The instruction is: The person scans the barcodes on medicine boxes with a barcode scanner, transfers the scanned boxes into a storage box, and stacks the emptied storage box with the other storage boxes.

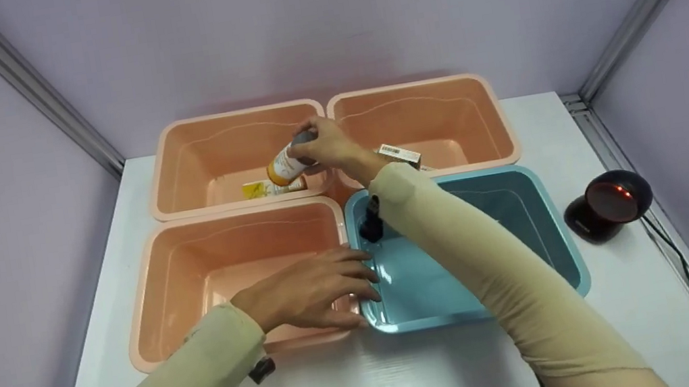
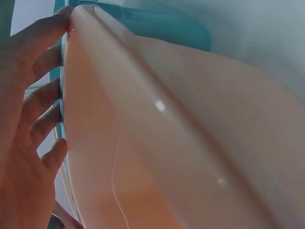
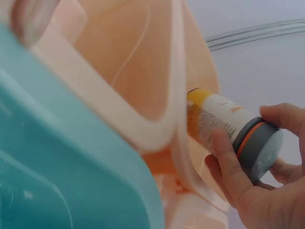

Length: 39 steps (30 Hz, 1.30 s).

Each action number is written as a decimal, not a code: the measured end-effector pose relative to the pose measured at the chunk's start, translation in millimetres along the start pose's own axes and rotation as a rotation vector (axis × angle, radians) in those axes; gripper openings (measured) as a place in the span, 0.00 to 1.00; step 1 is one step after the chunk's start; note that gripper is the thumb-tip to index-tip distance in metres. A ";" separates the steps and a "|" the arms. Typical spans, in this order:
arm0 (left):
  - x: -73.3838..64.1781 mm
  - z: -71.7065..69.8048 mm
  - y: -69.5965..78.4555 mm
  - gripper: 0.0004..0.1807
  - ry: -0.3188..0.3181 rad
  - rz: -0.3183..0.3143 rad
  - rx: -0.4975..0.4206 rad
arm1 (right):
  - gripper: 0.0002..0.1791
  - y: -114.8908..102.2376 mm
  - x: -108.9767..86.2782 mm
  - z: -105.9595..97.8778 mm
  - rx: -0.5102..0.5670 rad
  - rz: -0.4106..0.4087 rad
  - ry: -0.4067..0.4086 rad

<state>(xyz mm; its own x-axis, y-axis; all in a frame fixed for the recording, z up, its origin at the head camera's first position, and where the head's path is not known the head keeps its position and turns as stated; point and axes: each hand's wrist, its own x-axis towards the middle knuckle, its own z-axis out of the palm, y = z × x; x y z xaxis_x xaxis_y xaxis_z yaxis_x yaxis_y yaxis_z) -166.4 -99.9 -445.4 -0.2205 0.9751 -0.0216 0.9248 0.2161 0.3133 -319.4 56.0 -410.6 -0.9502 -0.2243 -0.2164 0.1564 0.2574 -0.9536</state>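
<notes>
My right hand grips a white and orange bottle by its dark grey cap, tilted over the right part of the back left orange bin. In the right wrist view the same bottle shows its grey cap with an orange ring. Below it in that bin lies a yellow and white package, partly hidden. My left hand, fingers spread and fairly straight, rests at the rims where the front left orange bin meets the blue bin.
A small white box sits in the back right orange bin, partly behind my right wrist. To the right stands a black device with red lights and a cable. Walls enclose the white table on three sides.
</notes>
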 end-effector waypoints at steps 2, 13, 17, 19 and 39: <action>-0.8 -0.2 -0.2 0.22 0.000 -0.003 0.007 | 0.26 1.5 3.5 9.2 -0.008 0.003 0.006; 0.8 -1.5 1.6 0.23 -0.016 -0.023 0.013 | 0.22 5.4 4.5 9.7 -0.065 -0.146 0.031; 2.5 -2.1 3.0 0.24 -0.042 -0.058 -0.019 | 0.20 6.0 -10.9 -15.9 -0.098 -0.233 -0.010; 3.1 -2.0 3.6 0.24 -0.052 -0.075 -0.030 | 0.20 8.1 -26.1 -34.9 -0.172 -0.267 -0.048; 4.4 -1.4 14.3 0.24 -0.054 -0.128 0.008 | 0.23 89.9 -220.2 -246.2 -0.601 -0.118 0.156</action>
<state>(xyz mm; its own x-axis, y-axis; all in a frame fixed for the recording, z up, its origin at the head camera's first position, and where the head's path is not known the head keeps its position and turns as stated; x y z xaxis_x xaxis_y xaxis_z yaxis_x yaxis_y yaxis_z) -154.6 -92.6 -439.7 -0.3197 0.9409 -0.1121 0.8929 0.3387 0.2967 -162.6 360.0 -397.1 -0.9871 -0.1550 -0.0407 -0.0873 0.7328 -0.6748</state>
